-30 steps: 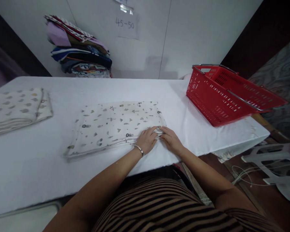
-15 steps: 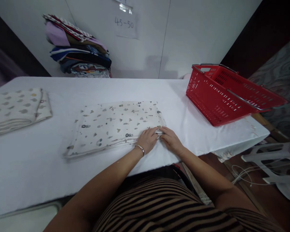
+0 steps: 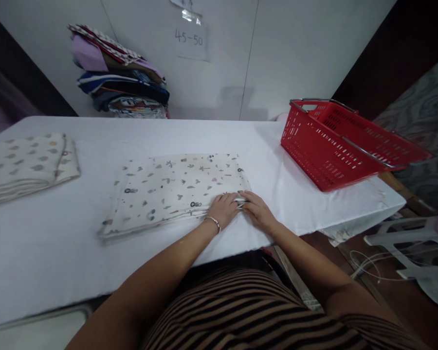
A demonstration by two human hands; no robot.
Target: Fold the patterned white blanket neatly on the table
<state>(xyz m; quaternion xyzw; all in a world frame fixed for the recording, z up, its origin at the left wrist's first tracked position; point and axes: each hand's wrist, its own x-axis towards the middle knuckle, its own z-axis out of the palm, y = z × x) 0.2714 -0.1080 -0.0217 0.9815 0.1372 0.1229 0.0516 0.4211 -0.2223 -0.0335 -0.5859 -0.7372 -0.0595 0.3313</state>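
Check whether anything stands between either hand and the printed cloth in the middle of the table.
Nothing visible does: the left hand and right hand both touch the printed cloth at its near right corner. The red basket stands apart, farther right.

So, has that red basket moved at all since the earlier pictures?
No, the red basket shows no shift either way; it stands in the same spot on the white table.

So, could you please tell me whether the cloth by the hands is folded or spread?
Folded: the cloth shows stacked layers along its near edge, up to the left hand.
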